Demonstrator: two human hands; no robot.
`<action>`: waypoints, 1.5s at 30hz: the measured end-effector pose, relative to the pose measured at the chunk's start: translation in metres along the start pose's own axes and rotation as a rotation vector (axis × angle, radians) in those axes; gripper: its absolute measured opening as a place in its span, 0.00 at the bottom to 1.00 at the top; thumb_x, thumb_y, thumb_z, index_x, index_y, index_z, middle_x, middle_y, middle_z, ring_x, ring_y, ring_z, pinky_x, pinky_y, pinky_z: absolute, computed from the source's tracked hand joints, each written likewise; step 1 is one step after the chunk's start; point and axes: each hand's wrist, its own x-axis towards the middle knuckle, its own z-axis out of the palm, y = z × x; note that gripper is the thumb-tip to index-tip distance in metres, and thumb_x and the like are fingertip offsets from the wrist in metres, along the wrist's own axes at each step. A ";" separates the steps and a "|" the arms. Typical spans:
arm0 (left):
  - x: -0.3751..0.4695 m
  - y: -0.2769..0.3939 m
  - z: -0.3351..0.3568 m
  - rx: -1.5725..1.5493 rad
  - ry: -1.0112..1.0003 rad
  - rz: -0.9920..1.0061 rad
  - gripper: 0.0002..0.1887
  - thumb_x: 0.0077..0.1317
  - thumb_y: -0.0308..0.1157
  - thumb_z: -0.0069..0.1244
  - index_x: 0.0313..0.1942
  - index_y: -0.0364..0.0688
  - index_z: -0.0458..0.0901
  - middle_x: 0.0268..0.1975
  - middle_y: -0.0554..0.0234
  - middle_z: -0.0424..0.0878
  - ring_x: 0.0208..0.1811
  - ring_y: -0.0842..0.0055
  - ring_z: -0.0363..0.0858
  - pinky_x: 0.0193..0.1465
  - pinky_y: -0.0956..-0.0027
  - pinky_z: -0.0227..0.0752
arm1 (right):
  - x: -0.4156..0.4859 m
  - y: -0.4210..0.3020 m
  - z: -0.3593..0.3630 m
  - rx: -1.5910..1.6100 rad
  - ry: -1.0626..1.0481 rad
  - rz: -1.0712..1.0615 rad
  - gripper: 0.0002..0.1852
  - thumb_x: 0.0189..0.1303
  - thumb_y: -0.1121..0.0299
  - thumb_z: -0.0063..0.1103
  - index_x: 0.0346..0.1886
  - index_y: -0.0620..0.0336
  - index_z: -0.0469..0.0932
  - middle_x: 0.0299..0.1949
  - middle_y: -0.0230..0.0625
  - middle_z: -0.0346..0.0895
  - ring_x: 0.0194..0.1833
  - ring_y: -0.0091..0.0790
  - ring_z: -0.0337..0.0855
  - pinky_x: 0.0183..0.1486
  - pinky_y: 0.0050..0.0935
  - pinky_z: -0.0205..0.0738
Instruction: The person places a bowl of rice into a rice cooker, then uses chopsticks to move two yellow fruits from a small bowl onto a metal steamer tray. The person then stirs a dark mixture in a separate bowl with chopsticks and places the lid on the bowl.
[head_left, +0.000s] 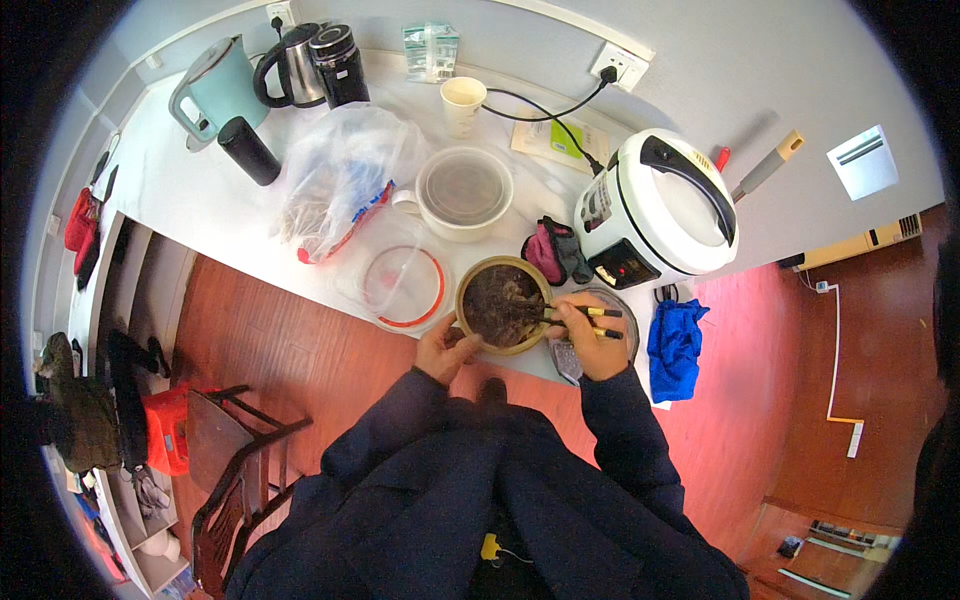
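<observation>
My left hand (444, 352) grips the near left rim of a round, tan-edged bowl (516, 347) at the counter's front edge, thumb over the rim. Inside the bowl is dark brown, clumpy food (499, 296). My right hand (596, 346) holds a pair of black chopsticks with gold-banded ends (606, 311), their tips down in the food. Partly under that hand lies a round, clear-looking lid or dish (632, 322). Beside it is a grey dimpled object (568, 364), partly hidden. Left of the bowl rests a clear lid with a red ring (405, 289).
A white electric cooker (660, 210) stands at right, beside a maroon-and-grey cloth mitt (553, 251). Behind the bowl sit a lidded white container (465, 187) and a paper cup (463, 105). Plastic bags (345, 165) and kettles (221, 90) are at left. A chair (240, 465) stands behind left.
</observation>
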 end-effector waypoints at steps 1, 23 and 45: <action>0.002 0.000 -0.001 0.036 0.001 0.013 0.28 0.59 0.27 0.53 0.60 0.37 0.67 0.35 0.60 0.81 0.32 0.79 0.78 0.32 0.76 0.73 | -0.001 0.005 0.002 -0.012 -0.033 -0.012 0.08 0.64 0.72 0.52 0.40 0.68 0.76 0.31 0.41 0.79 0.27 0.29 0.81 0.31 0.23 0.77; 0.009 0.008 -0.009 0.019 -0.068 -0.004 0.27 0.59 0.26 0.53 0.60 0.38 0.67 0.36 0.60 0.82 0.31 0.80 0.79 0.31 0.78 0.71 | -0.005 0.002 -0.005 0.072 0.135 0.158 0.09 0.63 0.72 0.52 0.39 0.70 0.77 0.36 0.40 0.77 0.34 0.27 0.80 0.32 0.24 0.82; 0.007 0.004 -0.009 0.029 -0.051 -0.010 0.27 0.60 0.29 0.54 0.60 0.36 0.67 0.36 0.60 0.81 0.33 0.79 0.80 0.31 0.77 0.74 | 0.001 0.007 0.002 0.069 0.003 0.089 0.08 0.61 0.73 0.55 0.37 0.69 0.79 0.33 0.37 0.79 0.32 0.26 0.80 0.30 0.23 0.80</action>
